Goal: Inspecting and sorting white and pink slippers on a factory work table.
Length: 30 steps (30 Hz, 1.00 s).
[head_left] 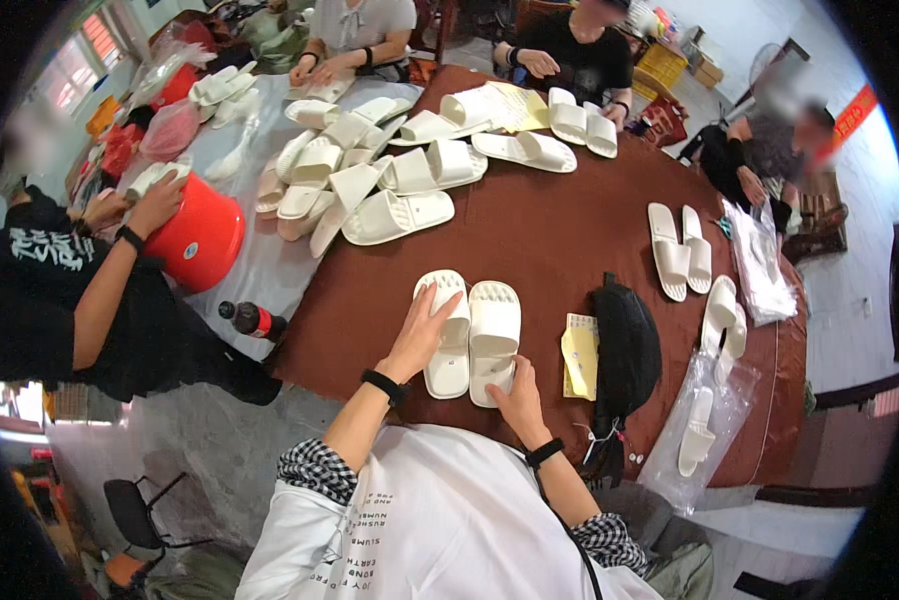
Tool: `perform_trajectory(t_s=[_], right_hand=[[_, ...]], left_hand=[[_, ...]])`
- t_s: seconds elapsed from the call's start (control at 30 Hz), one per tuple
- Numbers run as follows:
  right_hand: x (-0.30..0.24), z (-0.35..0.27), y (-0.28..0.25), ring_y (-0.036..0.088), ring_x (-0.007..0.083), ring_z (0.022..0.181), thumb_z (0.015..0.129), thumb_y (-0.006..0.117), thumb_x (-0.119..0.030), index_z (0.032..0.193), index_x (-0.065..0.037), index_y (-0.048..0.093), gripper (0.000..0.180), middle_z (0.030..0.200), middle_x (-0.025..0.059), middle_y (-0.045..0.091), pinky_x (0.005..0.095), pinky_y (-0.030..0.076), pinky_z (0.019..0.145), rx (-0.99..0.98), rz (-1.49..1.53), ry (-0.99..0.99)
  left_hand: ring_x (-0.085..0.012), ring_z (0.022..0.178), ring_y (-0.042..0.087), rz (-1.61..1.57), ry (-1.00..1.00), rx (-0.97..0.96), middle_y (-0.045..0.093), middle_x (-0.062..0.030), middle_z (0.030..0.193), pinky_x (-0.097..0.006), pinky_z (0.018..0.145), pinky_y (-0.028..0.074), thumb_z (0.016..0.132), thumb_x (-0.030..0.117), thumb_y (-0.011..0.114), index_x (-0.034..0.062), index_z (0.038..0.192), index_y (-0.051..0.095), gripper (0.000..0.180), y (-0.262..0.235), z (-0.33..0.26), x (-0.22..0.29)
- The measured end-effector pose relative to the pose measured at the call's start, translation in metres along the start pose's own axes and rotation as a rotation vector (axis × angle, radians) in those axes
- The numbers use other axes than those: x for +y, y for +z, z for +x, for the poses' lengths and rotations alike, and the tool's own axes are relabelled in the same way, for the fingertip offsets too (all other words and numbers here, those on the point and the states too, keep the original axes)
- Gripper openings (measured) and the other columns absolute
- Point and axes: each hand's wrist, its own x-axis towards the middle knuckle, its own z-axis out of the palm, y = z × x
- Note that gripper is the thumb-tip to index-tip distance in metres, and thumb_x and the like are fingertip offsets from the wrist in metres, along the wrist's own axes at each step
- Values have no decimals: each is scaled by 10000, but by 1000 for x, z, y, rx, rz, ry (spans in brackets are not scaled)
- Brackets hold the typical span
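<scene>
Two white slide slippers lie side by side, soles up, on the brown table [539,240] in front of me. My left hand [421,330] rests flat on the left slipper [447,345], fingers spread. At the near end of the right slipper [493,335], my right hand [515,398] grips its heel edge. Both my wrists wear black bands.
A yellow paper slip [579,355] and a black pouch [624,345] lie to the right, then clear plastic bags [704,420] with slippers. A heap of white slippers [369,170] covers the far side. Other people sit around; one at left touches a red bucket [201,240]. A bottle [254,320] lies nearby.
</scene>
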Motion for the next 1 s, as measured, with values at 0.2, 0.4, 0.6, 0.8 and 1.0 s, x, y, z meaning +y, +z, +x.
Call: perform_trajectory(t_s=[0.2, 0.4, 0.6, 0.8, 1.0], right_hand=[[-24, -9, -20, 511, 380, 1081, 791, 712, -112, 1253, -25, 485, 522, 1167, 200, 516, 439, 445, 923, 134, -321, -208], [-12, 3, -7, 585, 327, 924, 835, 629, -50, 1022, -50, 604, 189, 983, 124, 573, 403, 501, 774, 133, -182, -269], [2, 13, 3, 599, 318, 853, 838, 605, -88, 877, -64, 573, 55, 891, 115, 561, 415, 521, 685, 142, -359, -229], [4, 15, 9, 603, 312, 861, 851, 593, -119, 895, -61, 541, 89, 890, 124, 541, 414, 536, 692, 146, -347, -234], [-2, -24, -101, 647, 302, 943, 868, 630, -81, 1015, -5, 654, 167, 995, 164, 667, 370, 512, 825, 262, 238, -56]], left_hand=[[-442, 1361, 295, 290, 87, 244, 312, -268, 1455, -503, 1118, 300, 811, -52, 533, 67, 1402, 436, 610, 11, -24, 37], [-387, 1287, 375, 178, 151, 37, 401, -215, 1352, -486, 1065, 355, 820, 49, 631, 30, 1340, 490, 539, 29, -76, 43], [-394, 1272, 379, 201, 225, -24, 413, -185, 1347, -488, 1069, 351, 807, 158, 696, 202, 1372, 508, 597, 37, -76, 49], [-428, 1311, 308, 377, 190, -79, 363, -196, 1381, -526, 1095, 297, 769, 240, 752, 257, 1357, 538, 626, 46, -77, 47], [-427, 1334, 259, 389, 215, -122, 300, -180, 1406, -529, 1113, 277, 787, 195, 745, 245, 1356, 534, 609, 45, -75, 48]])
